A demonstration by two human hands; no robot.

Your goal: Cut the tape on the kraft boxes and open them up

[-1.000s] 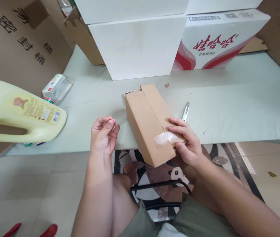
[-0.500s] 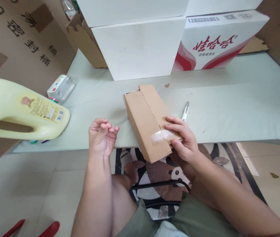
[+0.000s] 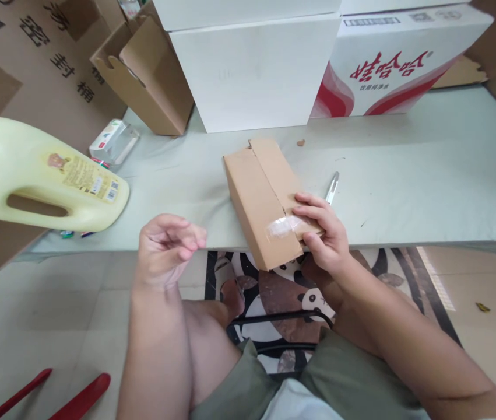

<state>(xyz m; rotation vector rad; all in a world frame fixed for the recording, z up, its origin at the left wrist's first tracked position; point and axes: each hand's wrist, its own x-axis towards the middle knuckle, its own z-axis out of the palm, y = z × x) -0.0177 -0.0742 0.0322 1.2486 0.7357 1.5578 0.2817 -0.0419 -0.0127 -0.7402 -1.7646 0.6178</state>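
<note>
A small brown cardboard box lies at a slant across the table's front edge, its near end sticking out over it. Clear tape crosses the seam near that end. My right hand grips the box's near right corner, thumb below and fingers on top. To the left of the box, apart from it, is my left hand, its fingers loosely curled with a gap to the thumb and nothing visible in them. Just beyond my right hand lies a slim silver-and-white cutter-like tool.
White cartons and a red-and-white water carton stand at the table's back. A yellow jug, a clear bottle and an open brown box are on the left. A tiny brown scrap lies behind the box.
My left hand has moved left, away from the box, and turned slightly. The view has shifted a little; my right hand keeps its grip on the box.
</note>
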